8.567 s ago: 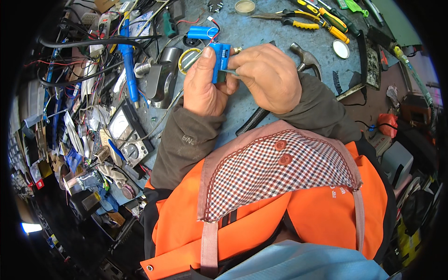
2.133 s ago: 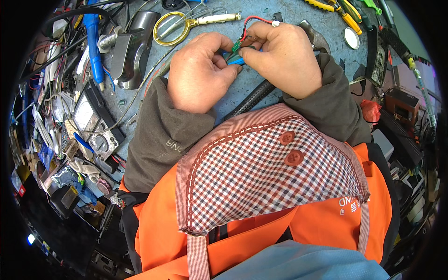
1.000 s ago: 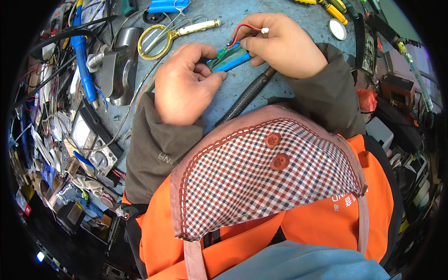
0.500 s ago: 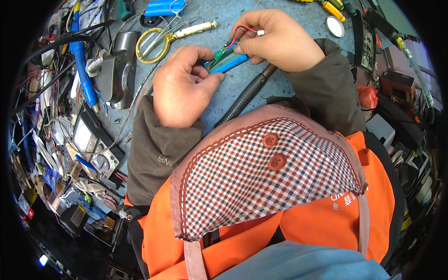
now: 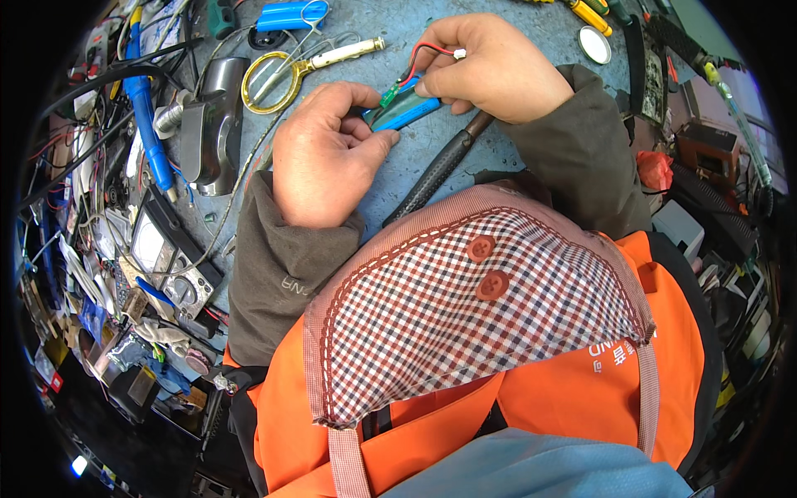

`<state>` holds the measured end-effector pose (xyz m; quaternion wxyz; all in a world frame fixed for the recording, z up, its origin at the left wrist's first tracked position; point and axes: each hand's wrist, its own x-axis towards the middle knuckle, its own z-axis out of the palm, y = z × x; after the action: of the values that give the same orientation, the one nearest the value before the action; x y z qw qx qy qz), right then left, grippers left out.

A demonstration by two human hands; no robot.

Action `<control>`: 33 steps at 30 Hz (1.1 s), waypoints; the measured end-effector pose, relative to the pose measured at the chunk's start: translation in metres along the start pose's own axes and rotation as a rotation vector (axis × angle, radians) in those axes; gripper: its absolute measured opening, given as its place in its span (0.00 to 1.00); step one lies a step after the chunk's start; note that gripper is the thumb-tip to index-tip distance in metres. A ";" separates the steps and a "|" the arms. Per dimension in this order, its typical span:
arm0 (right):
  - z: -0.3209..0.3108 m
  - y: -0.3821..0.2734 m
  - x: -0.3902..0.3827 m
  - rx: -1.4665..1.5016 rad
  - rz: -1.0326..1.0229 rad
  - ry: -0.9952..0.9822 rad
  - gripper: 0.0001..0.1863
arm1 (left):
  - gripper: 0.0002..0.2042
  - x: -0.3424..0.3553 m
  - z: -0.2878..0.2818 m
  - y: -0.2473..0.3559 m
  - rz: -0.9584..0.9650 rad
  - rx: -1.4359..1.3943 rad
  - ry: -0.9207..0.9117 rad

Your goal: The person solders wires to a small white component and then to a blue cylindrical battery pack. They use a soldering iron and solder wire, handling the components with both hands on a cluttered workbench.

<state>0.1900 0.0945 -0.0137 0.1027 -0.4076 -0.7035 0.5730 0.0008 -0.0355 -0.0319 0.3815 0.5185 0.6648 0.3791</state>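
Head view: left hand (image 5: 328, 153) is pinching one end of a blue-wrapped pack (image 5: 408, 114), right hand (image 5: 494, 70) has the other end between thumb and fingers, so it's hanging between them over the bench (image 5: 374, 18). Little green board (image 5: 388, 95) on it, red and black wires (image 5: 412, 65) running to a white plug (image 5: 459, 53) by the right hand. Gold-ringed magnifier (image 5: 305, 65) lies just beyond the left.
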 end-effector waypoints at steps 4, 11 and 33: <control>0.001 0.001 0.000 0.009 -0.005 0.009 0.11 | 0.16 0.000 0.000 0.000 0.005 0.004 0.001; 0.001 0.001 0.000 0.022 0.008 -0.004 0.11 | 0.16 0.000 0.000 -0.001 0.004 0.011 0.002; 0.003 0.002 -0.001 -0.012 -0.008 -0.012 0.10 | 0.17 0.003 -0.002 -0.003 -0.009 0.029 0.007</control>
<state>0.1895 0.0917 -0.0164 0.0985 -0.4019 -0.7092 0.5707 -0.0028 -0.0334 -0.0335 0.3733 0.5198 0.6738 0.3694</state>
